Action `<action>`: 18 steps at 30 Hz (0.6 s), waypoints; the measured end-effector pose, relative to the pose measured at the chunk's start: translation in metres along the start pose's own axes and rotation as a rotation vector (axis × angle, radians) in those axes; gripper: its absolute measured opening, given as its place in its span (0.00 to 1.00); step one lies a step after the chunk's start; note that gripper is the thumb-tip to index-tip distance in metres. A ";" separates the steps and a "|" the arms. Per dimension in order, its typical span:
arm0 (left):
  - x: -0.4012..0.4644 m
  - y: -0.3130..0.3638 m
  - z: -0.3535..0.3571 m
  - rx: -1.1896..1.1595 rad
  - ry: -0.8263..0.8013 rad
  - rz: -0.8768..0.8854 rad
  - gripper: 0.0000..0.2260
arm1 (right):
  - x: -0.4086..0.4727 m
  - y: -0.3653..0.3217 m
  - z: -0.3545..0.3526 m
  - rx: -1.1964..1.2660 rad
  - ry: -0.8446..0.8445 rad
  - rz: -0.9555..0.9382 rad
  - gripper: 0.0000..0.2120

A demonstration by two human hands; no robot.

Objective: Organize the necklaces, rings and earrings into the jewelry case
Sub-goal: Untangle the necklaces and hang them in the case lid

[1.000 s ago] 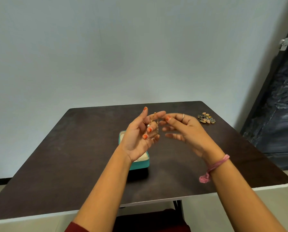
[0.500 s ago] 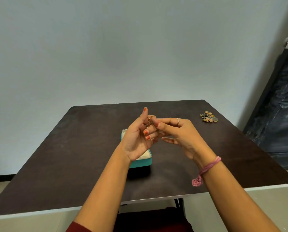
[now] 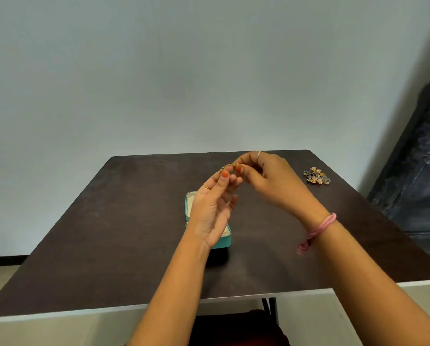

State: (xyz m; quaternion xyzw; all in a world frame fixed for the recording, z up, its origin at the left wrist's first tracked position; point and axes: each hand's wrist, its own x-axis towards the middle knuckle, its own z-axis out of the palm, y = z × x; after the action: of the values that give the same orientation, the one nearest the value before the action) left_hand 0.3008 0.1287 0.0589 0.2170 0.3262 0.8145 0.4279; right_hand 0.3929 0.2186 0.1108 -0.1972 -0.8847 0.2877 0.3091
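Observation:
A thin gold necklace chain (image 3: 227,167) stretches between my two hands above the table. My left hand (image 3: 215,208) is raised palm toward me and pinches one end of the chain at its fingertips. My right hand (image 3: 269,178) comes from the right and pinches the other end between thumb and forefinger. Below my left hand lies the open teal jewelry case (image 3: 189,206) with a cream lining, mostly hidden by the hand. A small heap of mixed jewelry (image 3: 316,176) lies at the table's far right.
The dark brown table (image 3: 109,233) has a white front edge and stands against a pale wall. A dark door (image 3: 423,171) is at the right. A dark red seat (image 3: 236,328) shows under the table's near edge.
My right hand has closed on the chain and turned palm down, lifting a little to the right. My left hand's fingers have straightened upward, and the chain now spans between both hands.

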 end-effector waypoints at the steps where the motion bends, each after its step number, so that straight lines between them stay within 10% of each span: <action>1: 0.001 -0.001 0.001 -0.016 0.036 0.019 0.05 | 0.002 -0.003 0.000 -0.053 0.012 -0.022 0.06; 18: 0.007 0.003 -0.022 0.127 0.121 0.145 0.09 | 0.037 -0.012 0.011 -0.352 0.066 -0.185 0.09</action>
State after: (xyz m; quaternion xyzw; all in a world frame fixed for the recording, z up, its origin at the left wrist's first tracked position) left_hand 0.2813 0.1253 0.0464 0.2171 0.3858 0.8327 0.3327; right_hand 0.3561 0.2252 0.1272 -0.1756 -0.9251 0.0922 0.3238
